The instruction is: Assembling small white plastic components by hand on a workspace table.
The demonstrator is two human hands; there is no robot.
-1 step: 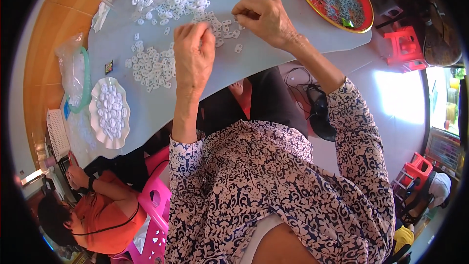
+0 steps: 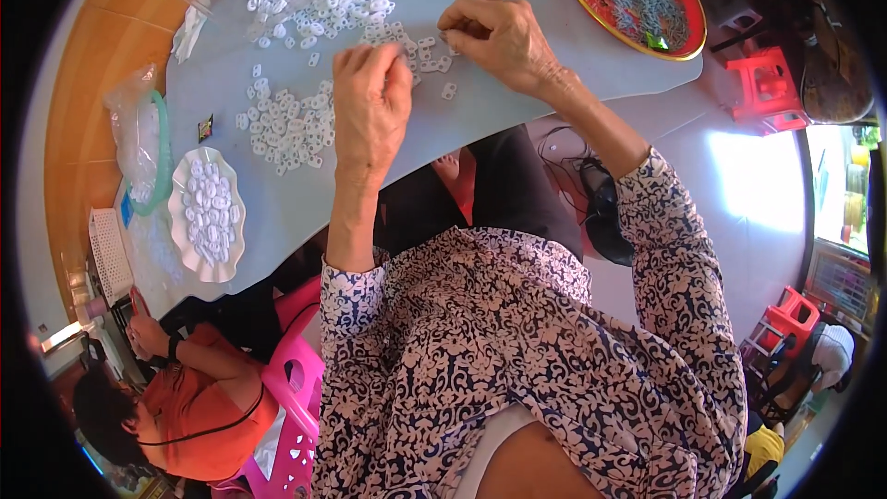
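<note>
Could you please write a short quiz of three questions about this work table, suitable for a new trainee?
1. True or false: the right hand rests inside the red tray.
2. Which dish holds small white rings? A) the white scalloped plate B) the red tray C) the green-rimmed bowl
3. Fill in: a person in an orange shirt sits at the lower ____ of the picture.

Key:
1. False. It is over the grey table, among loose white rings, as is the left hand.
2. A
3. left
</note>
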